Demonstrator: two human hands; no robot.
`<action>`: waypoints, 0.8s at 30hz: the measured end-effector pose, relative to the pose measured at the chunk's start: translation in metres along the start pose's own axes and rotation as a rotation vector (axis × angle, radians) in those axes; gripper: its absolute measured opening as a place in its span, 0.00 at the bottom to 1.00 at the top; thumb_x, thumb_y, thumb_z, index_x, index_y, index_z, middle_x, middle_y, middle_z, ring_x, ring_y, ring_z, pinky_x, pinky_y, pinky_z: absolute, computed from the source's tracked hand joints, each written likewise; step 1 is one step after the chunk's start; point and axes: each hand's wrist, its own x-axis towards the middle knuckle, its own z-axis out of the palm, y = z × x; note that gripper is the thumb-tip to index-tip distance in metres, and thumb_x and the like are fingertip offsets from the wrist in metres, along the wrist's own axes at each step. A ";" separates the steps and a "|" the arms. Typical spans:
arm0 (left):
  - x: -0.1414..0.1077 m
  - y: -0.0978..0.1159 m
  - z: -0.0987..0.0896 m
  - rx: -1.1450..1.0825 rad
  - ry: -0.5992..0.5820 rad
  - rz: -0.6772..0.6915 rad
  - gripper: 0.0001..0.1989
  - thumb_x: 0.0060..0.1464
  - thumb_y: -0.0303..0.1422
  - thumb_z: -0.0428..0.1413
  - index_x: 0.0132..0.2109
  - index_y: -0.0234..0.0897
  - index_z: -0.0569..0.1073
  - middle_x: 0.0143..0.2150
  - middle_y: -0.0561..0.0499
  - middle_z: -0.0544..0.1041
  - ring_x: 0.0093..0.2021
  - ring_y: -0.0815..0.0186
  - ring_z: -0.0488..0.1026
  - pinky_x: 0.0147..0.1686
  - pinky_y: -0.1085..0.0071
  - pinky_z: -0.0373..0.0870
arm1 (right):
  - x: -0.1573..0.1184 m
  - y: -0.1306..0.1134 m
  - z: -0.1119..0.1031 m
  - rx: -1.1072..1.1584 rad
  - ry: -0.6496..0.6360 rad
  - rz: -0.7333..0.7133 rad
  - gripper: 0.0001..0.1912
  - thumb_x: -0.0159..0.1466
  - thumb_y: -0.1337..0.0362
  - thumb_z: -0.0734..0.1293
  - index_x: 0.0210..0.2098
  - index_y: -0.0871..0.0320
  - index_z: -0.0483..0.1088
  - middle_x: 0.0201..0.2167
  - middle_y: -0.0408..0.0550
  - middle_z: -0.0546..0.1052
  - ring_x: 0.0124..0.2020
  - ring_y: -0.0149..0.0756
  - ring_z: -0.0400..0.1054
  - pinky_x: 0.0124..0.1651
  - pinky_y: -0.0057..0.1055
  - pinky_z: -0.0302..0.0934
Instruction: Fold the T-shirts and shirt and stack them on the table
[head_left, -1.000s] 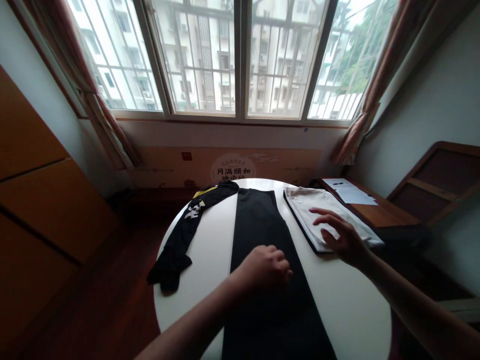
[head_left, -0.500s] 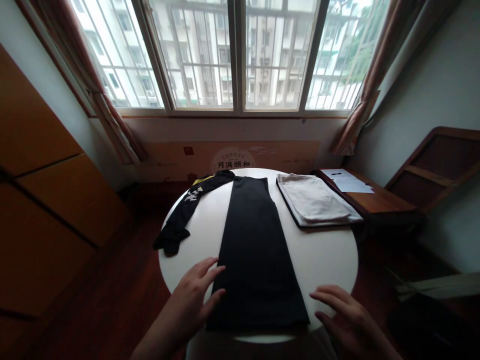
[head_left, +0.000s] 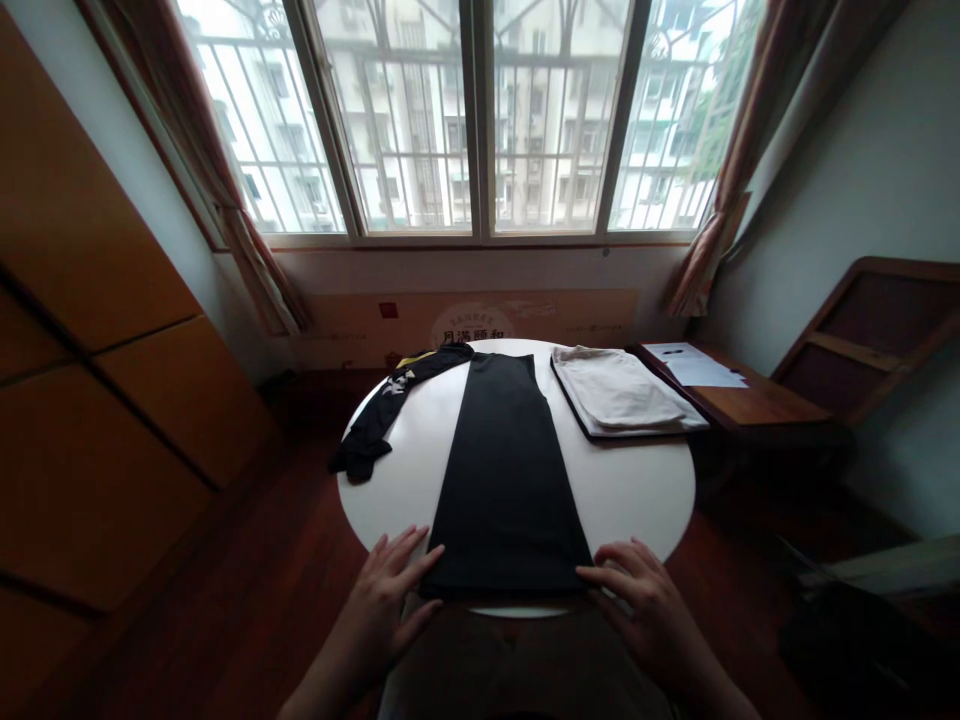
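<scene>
A pair of black trousers point(head_left: 506, 480), folded lengthwise into a long strip, lies flat down the middle of the round white table point(head_left: 637, 490). At its near left corner is my left hand point(head_left: 394, 580), fingers spread, the index fingertip over the cloth and the thumb just below the near edge. My right hand point(head_left: 630, 590) is at the near right corner, its fingers apart and fingertips against the trousers' edge. Neither hand visibly grips the cloth.
A crumpled black garment point(head_left: 382, 410) with yellow and white marks hangs slightly over the table's left edge. Folded light cloth point(head_left: 619, 395) lies on a dark layer at the right. Beyond it, papers point(head_left: 694, 364) rest on a wooden side table point(head_left: 772, 400), near a wooden chair point(head_left: 877, 330).
My right hand has moved left to the trousers' near right corner. My left hand stays by the near left corner. The view has shifted, so the table's near edge appears higher.
</scene>
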 end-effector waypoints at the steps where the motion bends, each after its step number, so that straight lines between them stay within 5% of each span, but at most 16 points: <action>1: -0.002 -0.002 0.003 0.012 0.016 0.016 0.26 0.60 0.42 0.57 0.64 0.48 0.69 0.66 0.42 0.69 0.65 0.50 0.66 0.62 0.45 0.64 | 0.000 0.002 0.002 0.000 0.009 -0.018 0.14 0.66 0.65 0.67 0.48 0.44 0.77 0.43 0.48 0.78 0.44 0.45 0.74 0.59 0.59 0.62; 11: -0.012 -0.011 0.012 0.072 0.140 0.131 0.22 0.62 0.31 0.52 0.61 0.56 0.72 0.66 0.44 0.69 0.62 0.51 0.70 0.58 0.47 0.68 | -0.008 0.018 0.005 -0.059 0.231 -0.191 0.14 0.66 0.66 0.66 0.48 0.47 0.77 0.42 0.49 0.78 0.46 0.45 0.74 0.49 0.44 0.70; 16: -0.018 0.000 0.002 -0.120 0.295 0.072 0.18 0.65 0.34 0.51 0.58 0.51 0.76 0.49 0.43 0.79 0.45 0.61 0.80 0.41 0.72 0.78 | -0.013 0.020 0.002 -0.026 0.190 -0.237 0.17 0.65 0.68 0.66 0.51 0.48 0.77 0.37 0.48 0.78 0.37 0.37 0.73 0.37 0.31 0.70; 20: -0.025 0.011 -0.004 -0.339 0.188 0.055 0.22 0.66 0.30 0.48 0.64 0.50 0.68 0.34 0.52 0.80 0.30 0.70 0.79 0.29 0.82 0.74 | -0.019 0.028 0.006 -0.107 0.208 -0.321 0.17 0.63 0.67 0.68 0.50 0.45 0.77 0.46 0.49 0.78 0.46 0.42 0.73 0.43 0.33 0.71; 24: -0.032 0.014 0.000 -0.383 0.184 0.069 0.27 0.64 0.29 0.50 0.68 0.52 0.62 0.44 0.53 0.82 0.37 0.69 0.81 0.36 0.82 0.76 | -0.023 0.025 0.009 -0.180 0.183 -0.312 0.26 0.61 0.58 0.72 0.59 0.45 0.71 0.65 0.53 0.66 0.63 0.54 0.63 0.60 0.50 0.62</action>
